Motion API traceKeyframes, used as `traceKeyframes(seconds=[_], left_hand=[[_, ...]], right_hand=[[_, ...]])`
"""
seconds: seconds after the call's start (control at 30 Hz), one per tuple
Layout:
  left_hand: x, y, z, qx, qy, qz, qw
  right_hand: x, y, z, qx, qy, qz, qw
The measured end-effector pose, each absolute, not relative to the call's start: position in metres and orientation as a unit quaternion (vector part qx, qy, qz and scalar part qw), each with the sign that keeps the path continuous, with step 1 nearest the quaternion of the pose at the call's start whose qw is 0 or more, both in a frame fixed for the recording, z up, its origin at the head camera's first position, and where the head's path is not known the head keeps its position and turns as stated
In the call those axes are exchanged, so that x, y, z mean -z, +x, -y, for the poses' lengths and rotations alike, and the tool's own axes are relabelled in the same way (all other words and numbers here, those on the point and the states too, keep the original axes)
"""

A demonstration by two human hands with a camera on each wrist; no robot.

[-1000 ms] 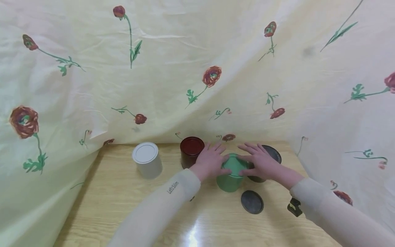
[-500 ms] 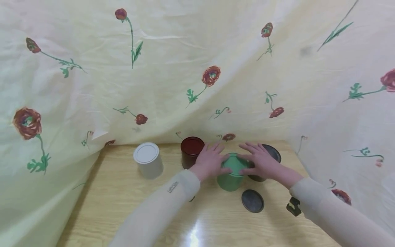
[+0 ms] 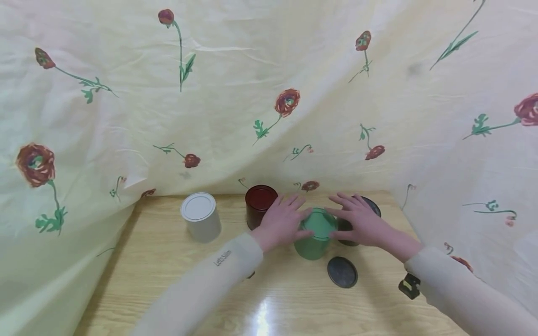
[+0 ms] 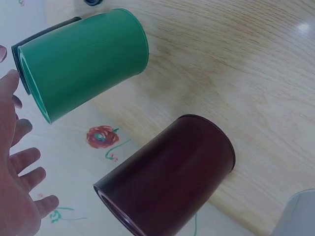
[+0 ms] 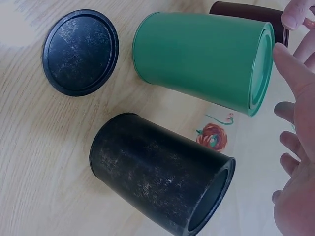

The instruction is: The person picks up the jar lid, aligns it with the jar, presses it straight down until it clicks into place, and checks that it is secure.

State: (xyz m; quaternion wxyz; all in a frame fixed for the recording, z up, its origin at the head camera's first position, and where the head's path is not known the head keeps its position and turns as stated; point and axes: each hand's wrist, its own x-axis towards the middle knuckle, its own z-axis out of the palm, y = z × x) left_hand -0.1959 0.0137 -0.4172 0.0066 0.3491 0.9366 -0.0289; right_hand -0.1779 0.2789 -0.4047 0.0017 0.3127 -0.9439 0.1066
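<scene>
Drawn slightly apart since earlier: your left hand (image 3: 282, 221) and right hand (image 3: 362, 222), fingers spread, green can (image 3: 312, 248) between. Seemingly done: green lid (image 3: 320, 225), seated. Seemingly outstanding: black lid (image 3: 342, 272), on bench (image 3: 302, 303), nearer you.

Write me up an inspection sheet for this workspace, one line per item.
Surface: pale wood-grain table, with a bright glare patch toward the front.
Job's things: green can, upright, top closed, between the hands.
Clutter: white can and dark red can, upright, to its left; black can, top open, to its right; black lid flat on the table in front.
Left hand: fingers spread at the green can's left rim; contact unclear.
Right hand: fingers spread at the right rim; contact unclear.
Cables: nothing seen.
Surroundings: pale flower-patterned cloth behind and at both sides.
</scene>
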Motion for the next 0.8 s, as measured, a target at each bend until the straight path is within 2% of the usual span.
traceKeyframes(seconds=[0.37,0.8], left_hand=[[0.423,-0.181,0.004,0.027,0.377,-0.925,-0.025],[0.444,-0.153,0.014,-0.02,0.369,-0.929,-0.018]], right_hand=[[0.397,-0.163,-0.287,-0.117,0.337,0.934,0.032],[0.401,-0.14,-0.296,-0.118,0.345,0.929,0.058]])
